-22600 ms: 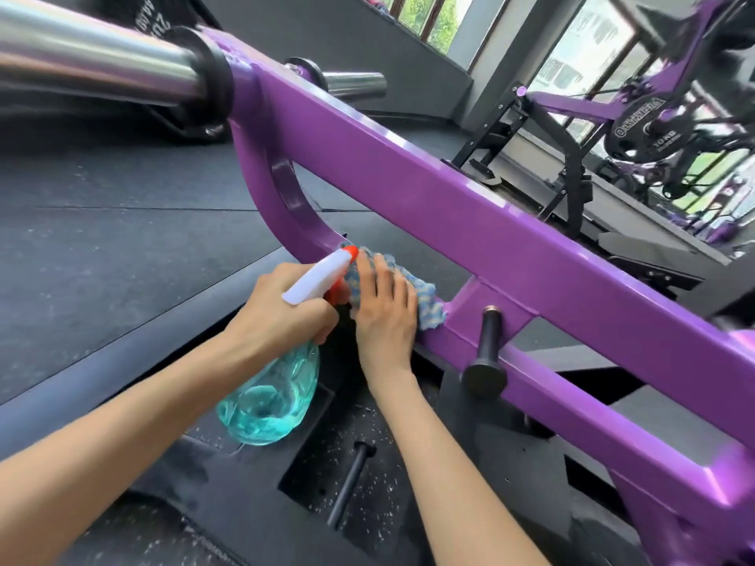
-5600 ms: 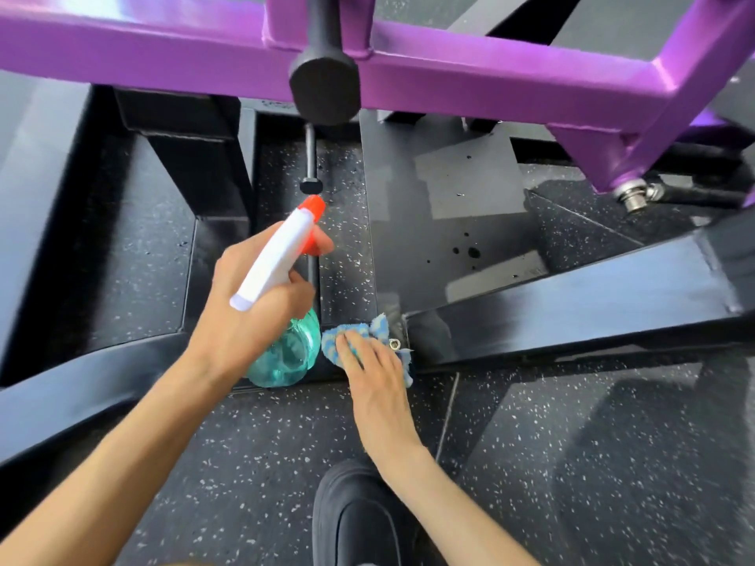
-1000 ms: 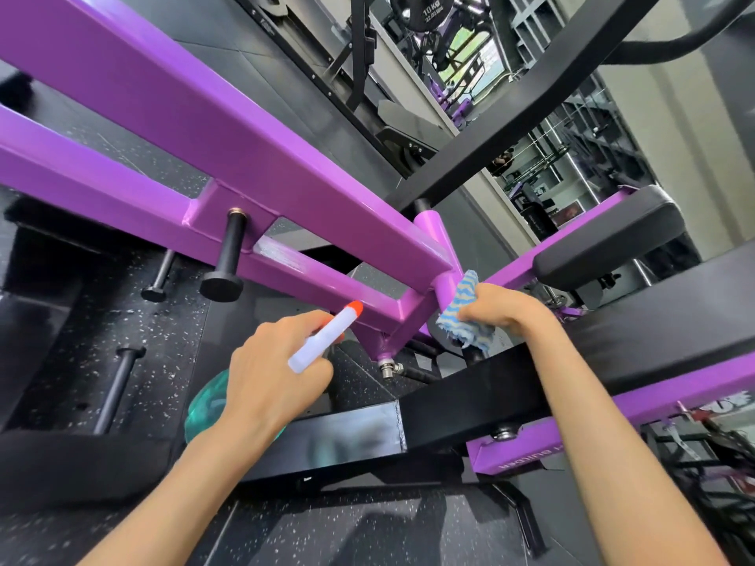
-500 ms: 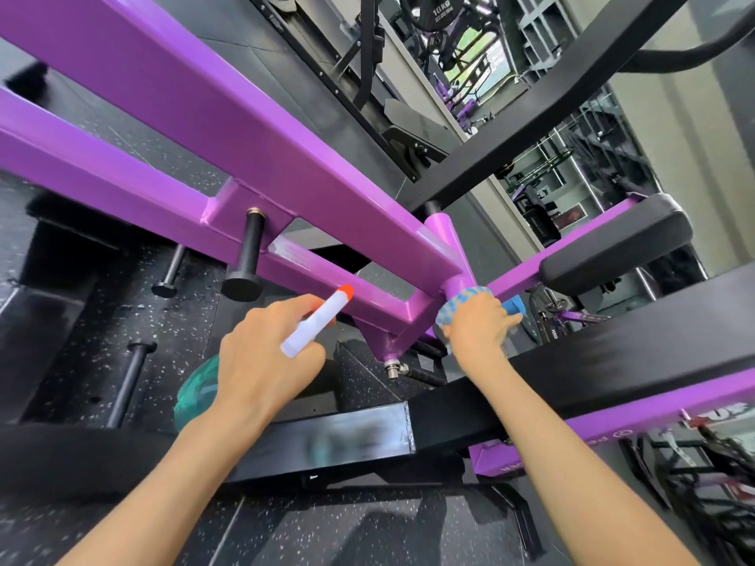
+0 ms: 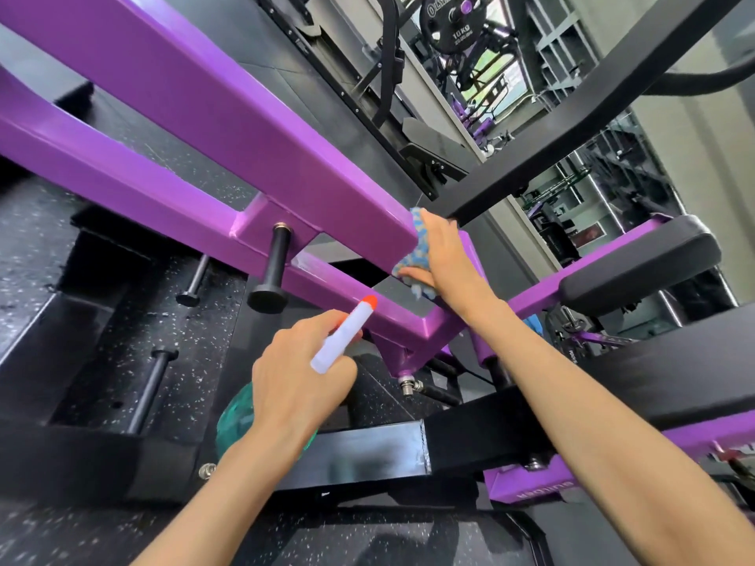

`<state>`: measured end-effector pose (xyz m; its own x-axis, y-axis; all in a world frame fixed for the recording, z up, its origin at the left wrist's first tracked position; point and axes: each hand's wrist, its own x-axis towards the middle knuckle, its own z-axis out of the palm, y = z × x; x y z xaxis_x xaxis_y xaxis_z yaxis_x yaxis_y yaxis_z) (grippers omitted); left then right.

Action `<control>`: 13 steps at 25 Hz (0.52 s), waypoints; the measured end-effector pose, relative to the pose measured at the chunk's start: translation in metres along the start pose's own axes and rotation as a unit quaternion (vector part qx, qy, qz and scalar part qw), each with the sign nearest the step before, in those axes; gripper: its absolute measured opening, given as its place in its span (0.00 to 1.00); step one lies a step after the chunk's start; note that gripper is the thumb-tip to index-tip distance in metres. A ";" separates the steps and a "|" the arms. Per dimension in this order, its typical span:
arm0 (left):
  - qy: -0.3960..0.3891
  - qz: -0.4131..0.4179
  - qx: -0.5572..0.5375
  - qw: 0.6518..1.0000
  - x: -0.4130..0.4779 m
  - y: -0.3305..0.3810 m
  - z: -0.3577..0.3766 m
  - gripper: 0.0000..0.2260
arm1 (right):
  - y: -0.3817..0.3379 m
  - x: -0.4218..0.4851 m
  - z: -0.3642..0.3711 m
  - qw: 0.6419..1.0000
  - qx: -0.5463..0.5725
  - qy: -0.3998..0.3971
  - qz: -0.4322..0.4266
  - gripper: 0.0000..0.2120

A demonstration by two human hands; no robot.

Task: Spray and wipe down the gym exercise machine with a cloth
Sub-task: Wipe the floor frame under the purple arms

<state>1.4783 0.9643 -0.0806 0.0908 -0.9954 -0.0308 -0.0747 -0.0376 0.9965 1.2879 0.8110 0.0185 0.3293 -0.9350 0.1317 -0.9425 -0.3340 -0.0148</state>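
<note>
One head-worn wide-angle camera looks forward and down, close above the purple machine frame (image 5: 245, 128).

- The machine frame (image 5: 228, 128) was glossy purple.
- The cloth (image 5: 421, 255) was blue, flecked white and yellow.
- The spray bottle (image 5: 341, 341) had a white head, an orange tip and a teal body.
- The floor (image 5: 122, 353), at 8 o'clock, was black with white specks.
</note>
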 end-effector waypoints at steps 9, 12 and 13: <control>0.008 0.010 0.048 0.999 0.006 -0.013 -0.009 0.22 | 0.045 -0.035 0.010 0.983 -0.122 0.069 0.118 0.37; 0.001 0.024 0.089 0.996 0.006 -0.010 -0.004 0.23 | 0.038 -0.030 0.007 0.989 -0.090 0.033 0.110 0.41; -0.003 0.025 0.094 0.995 0.005 -0.010 0.000 0.23 | 0.026 -0.021 0.010 0.994 -0.079 0.036 0.065 0.42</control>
<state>1.4794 0.9594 -0.0906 0.0771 -0.9969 0.0185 -0.2633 -0.0024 0.9647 1.2566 0.8208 0.0055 0.2047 -0.9563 0.2088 -0.9759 -0.1829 0.1193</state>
